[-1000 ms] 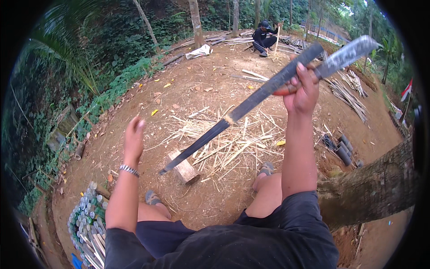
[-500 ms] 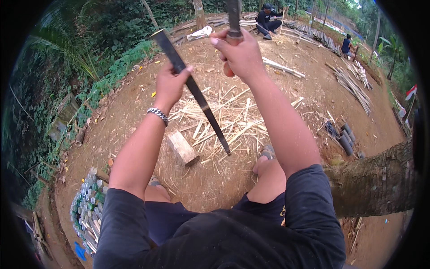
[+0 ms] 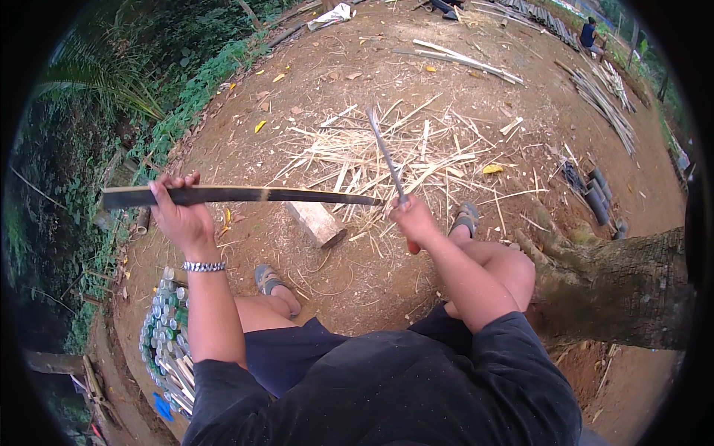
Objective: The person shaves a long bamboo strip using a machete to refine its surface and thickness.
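Observation:
My left hand (image 3: pixel 184 221), with a chain bracelet at the wrist, grips a long dark strip of split bamboo (image 3: pixel 230 195) near its wide left end. The strip lies nearly level across my front, its narrow end reaching close to my right hand (image 3: pixel 416 221). That hand is closed round the orange handle of a machete (image 3: pixel 386 154), whose blade points up and away from me. Whether the strip's tip touches the machete or my hand, I cannot tell. Below the strip, a squared wood block (image 3: pixel 318 224) rests on the ground beside scattered pale bamboo slivers (image 3: pixel 446 160).
A thick tree trunk (image 3: pixel 625 286) stands close on my right, with dark tubes (image 3: pixel 597 195) beyond it. Plastic bottles (image 3: pixel 163 316) are stacked at my lower left. Split poles (image 3: pixel 468 61) lie farther off. A person (image 3: pixel 590 37) sits at the far right.
The bamboo strip has swung from steeply slanted to nearly level as my left hand moved left and down. My right hand has come down with the machete. The view has tilted lower.

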Action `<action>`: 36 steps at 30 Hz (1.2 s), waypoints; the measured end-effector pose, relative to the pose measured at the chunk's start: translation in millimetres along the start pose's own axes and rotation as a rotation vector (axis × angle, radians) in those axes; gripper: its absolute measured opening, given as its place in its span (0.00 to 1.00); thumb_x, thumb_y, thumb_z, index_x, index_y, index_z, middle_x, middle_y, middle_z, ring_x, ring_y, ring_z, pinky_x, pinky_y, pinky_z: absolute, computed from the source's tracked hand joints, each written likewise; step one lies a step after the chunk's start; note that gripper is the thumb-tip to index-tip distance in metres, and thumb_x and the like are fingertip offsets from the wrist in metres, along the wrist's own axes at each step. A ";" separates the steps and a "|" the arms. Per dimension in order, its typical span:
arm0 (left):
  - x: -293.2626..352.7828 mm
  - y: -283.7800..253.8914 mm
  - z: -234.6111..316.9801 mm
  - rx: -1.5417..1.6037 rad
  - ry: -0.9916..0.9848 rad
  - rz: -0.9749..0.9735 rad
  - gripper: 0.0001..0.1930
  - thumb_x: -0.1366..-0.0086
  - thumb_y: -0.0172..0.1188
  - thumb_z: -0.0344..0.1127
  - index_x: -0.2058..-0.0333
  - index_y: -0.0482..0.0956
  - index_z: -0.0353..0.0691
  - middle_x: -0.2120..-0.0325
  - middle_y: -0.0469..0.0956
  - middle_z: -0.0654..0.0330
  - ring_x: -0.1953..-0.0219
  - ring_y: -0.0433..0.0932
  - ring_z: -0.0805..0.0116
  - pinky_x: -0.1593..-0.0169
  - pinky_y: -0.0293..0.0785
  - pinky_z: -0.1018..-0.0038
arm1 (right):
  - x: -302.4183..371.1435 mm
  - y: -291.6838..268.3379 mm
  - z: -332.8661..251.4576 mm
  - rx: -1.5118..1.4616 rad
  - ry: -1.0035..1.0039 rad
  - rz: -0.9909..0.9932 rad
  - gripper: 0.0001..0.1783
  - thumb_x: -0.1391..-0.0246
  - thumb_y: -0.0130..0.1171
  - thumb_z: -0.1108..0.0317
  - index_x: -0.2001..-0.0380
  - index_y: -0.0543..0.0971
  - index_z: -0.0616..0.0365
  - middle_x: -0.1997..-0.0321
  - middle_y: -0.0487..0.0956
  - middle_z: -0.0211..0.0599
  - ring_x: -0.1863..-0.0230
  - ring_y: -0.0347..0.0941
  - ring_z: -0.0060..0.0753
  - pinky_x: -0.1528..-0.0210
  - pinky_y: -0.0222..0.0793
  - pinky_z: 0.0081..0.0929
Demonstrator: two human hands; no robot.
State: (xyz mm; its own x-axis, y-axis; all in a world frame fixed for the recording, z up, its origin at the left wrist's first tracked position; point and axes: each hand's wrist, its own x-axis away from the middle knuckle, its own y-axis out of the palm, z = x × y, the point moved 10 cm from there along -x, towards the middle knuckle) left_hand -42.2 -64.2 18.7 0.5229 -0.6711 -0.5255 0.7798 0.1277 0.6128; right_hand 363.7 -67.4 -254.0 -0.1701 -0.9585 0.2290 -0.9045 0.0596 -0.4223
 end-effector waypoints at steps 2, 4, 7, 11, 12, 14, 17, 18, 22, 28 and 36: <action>4.1 -20.7 -6.1 -0.026 -0.002 0.022 0.15 0.32 0.55 0.49 0.63 0.72 0.41 0.79 0.69 0.66 0.76 0.70 0.69 0.63 0.72 0.66 | -12.6 39.9 34.2 0.050 0.005 -0.046 0.14 0.48 0.61 0.63 0.62 0.75 0.60 0.67 0.79 0.45 0.66 0.77 0.42 0.59 0.72 0.38; 4.3 -35.5 -4.7 0.031 -0.009 -0.008 0.21 0.36 0.56 0.58 0.69 0.73 0.43 0.82 0.65 0.68 0.78 0.65 0.74 0.68 0.67 0.73 | -19.0 76.7 59.5 0.081 0.049 -0.113 0.14 0.47 0.58 0.64 0.61 0.76 0.61 0.64 0.79 0.49 0.61 0.77 0.48 0.55 0.72 0.41; 4.4 -42.0 -2.0 0.079 -0.051 -0.220 0.28 0.42 0.55 0.68 0.75 0.69 0.46 0.84 0.60 0.70 0.84 0.58 0.79 0.76 0.57 0.79 | -25.8 119.8 72.3 0.157 0.048 -0.142 0.14 0.44 0.54 0.64 0.59 0.75 0.61 0.62 0.79 0.52 0.59 0.77 0.50 0.54 0.71 0.43; 19.2 -20.7 -3.9 0.112 -0.084 -0.333 0.33 0.49 0.58 0.74 0.80 0.62 0.48 0.86 0.56 0.72 0.85 0.52 0.80 0.78 0.47 0.80 | -29.4 144.1 32.1 0.240 0.002 -0.328 0.15 0.48 0.60 0.62 0.60 0.74 0.60 0.63 0.79 0.48 0.61 0.77 0.45 0.58 0.74 0.41; 21.3 -20.2 -4.9 0.083 -0.086 -0.298 0.33 0.50 0.59 0.74 0.81 0.59 0.50 0.87 0.55 0.73 0.86 0.51 0.81 0.79 0.47 0.79 | -26.2 147.5 10.9 0.254 -0.038 -0.386 0.15 0.48 0.59 0.63 0.60 0.74 0.60 0.63 0.79 0.48 0.62 0.77 0.44 0.58 0.74 0.41; 21.2 -12.7 -2.6 0.133 -0.102 -0.409 0.33 0.48 0.55 0.75 0.82 0.58 0.51 0.90 0.53 0.74 0.88 0.50 0.81 0.81 0.45 0.80 | -19.2 155.6 -27.4 0.282 -0.126 -0.512 0.13 0.47 0.57 0.66 0.59 0.74 0.60 0.64 0.78 0.47 0.63 0.78 0.43 0.59 0.75 0.41; 23.6 0.3 -5.9 0.175 -0.109 -0.485 0.32 0.45 0.55 0.72 0.84 0.55 0.53 0.92 0.52 0.75 0.90 0.49 0.84 0.83 0.45 0.83 | -30.5 156.0 -37.1 0.394 -0.290 -0.464 0.14 0.44 0.54 0.68 0.55 0.74 0.59 0.65 0.78 0.45 0.65 0.77 0.40 0.61 0.76 0.37; 23.8 8.0 0.5 0.198 -0.116 -0.536 0.31 0.44 0.55 0.71 0.84 0.55 0.53 0.92 0.52 0.76 0.90 0.49 0.84 0.83 0.45 0.84 | -42.3 158.4 -20.6 0.365 -0.209 -0.445 0.14 0.44 0.54 0.67 0.55 0.74 0.59 0.65 0.78 0.45 0.65 0.77 0.39 0.61 0.76 0.37; 20.3 13.4 -24.8 0.275 -0.152 -0.541 0.29 0.44 0.61 0.65 0.85 0.56 0.53 0.94 0.54 0.77 0.92 0.50 0.88 0.86 0.47 0.88 | -118.7 129.3 153.8 0.313 0.263 -0.358 0.15 0.45 0.53 0.68 0.54 0.74 0.60 0.64 0.79 0.44 0.66 0.78 0.37 0.61 0.76 0.37; 10.5 10.9 -20.8 0.290 -0.139 -0.562 0.28 0.41 0.64 0.57 0.86 0.56 0.53 0.95 0.56 0.77 0.94 0.50 0.89 0.88 0.45 0.89 | -97.2 154.0 28.3 0.412 -0.132 -0.458 0.16 0.42 0.51 0.67 0.52 0.73 0.59 0.62 0.79 0.50 0.63 0.78 0.45 0.59 0.75 0.41; -2.3 -0.4 -28.0 0.336 -0.215 -0.523 0.32 0.49 0.63 0.68 0.89 0.55 0.54 0.96 0.56 0.79 0.93 0.51 0.91 0.86 0.46 0.92 | -146.8 146.7 99.8 0.440 0.041 -0.535 0.14 0.45 0.52 0.69 0.55 0.75 0.58 0.63 0.79 0.50 0.60 0.78 0.49 0.56 0.74 0.43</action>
State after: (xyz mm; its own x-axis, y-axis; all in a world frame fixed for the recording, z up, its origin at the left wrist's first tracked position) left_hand -34.1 -42.3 3.1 -0.0035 -0.7185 -0.6955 0.7445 -0.4662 0.4778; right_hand 295.1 54.3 -437.1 0.2324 -0.8127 0.5344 -0.6269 -0.5452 -0.5566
